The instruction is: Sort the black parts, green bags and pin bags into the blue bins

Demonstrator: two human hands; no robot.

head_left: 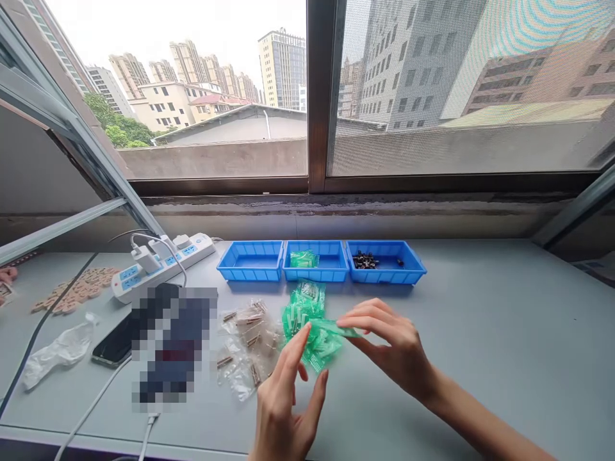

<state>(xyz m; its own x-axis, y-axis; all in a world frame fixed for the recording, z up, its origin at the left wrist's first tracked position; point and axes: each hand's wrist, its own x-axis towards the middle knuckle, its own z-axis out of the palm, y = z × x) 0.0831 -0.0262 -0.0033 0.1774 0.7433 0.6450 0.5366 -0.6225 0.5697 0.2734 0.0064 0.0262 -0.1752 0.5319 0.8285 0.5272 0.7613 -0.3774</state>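
While right hand (391, 346) clamps green packet (335, 328) over green pile (298, 315), left hand (283, 403), fingers (295, 351) spread, sits by packet's left end, perhaps for support; clear bags (253, 339) lie left, seemingly grouped by kind.

Glossy Plastic Out Front, Satin Grey Below!

And it's thin, shiny, translucent plastic on the green packet (331, 328) in the right hand (391, 342), with the same crinkled gloss on the green packets (306, 294) piled beyond! Just left, clear glossy film on the bags (240, 378), metallic-looking pins (255, 373) gleaming inside. Far side: three blue trays (316, 275), smooth moulded plastic. The counter (480, 320)? Smooth, soft-sheened. Over left, hard white plastic on the power strip (204, 248), a glassy dark phone (109, 344), a wrinkled filmy bag (60, 352), and matt, wood-like pieces (81, 289)!
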